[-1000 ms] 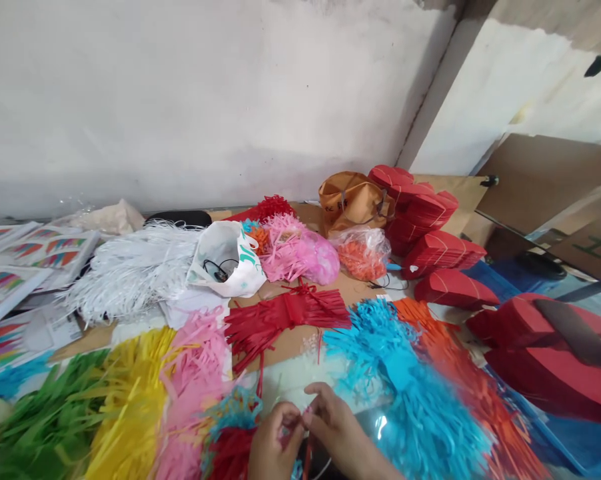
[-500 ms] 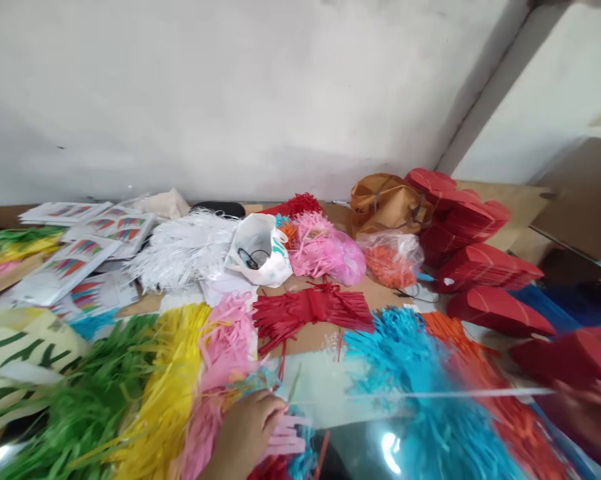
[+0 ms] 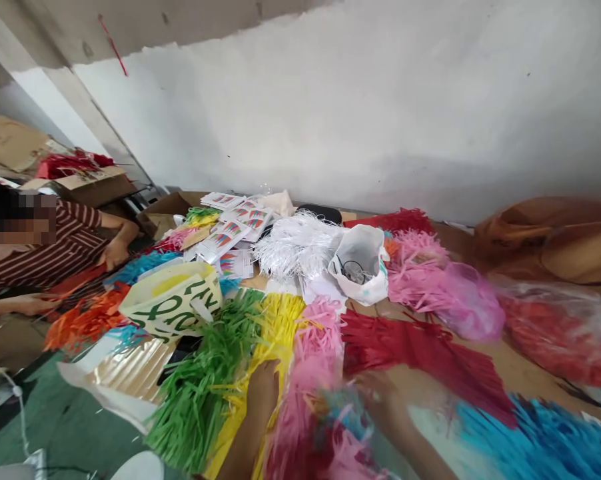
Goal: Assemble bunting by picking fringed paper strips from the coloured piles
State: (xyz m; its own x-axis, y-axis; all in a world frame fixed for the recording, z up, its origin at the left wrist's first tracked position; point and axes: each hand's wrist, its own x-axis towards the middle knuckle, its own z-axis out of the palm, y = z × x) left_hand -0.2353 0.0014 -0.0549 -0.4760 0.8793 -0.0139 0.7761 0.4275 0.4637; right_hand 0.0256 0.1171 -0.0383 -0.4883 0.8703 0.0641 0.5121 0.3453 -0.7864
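R hand (image 3: 375, 390) is now reaching in near L hand (image 3: 266, 373); ½ s ago it was blurring at far R, by the red stacks. View's also swinging L, so the stacks are dropping out on the R & a co-worker (image 3: 80, 223) in a striped top is showing, well L of the L fingers.

Going L to R: orange strips (image 3: 88, 317) are lying by the co-worker, well off the L fingers. Cream bag (image 3: 173, 303) w/ green marks is lying nearer, beyond & L of the same fingers; green strips (image 3: 210, 393) are lying just L of them. Yellow strips (image 3: 280, 327) are running under & beyond the L fingers; can't tell if touching. L hand was gripping a pink fringed pc. ½ s ago; now its fingers are blurring, so can't tell if they're pinching anything.

Pink strips (image 3: 320, 333) are lying betw. both sets of fingers, white strips (image 3: 298, 243) farther beyond. R fingers are smearing w/ motion: can't tell if spread, together or pinching. White bag (image 3: 373, 290) is gaping open beyond them, dark red bundle (image 3: 420, 347) is lying just beyond & R, blue strips (image 3: 550, 427) farther R.
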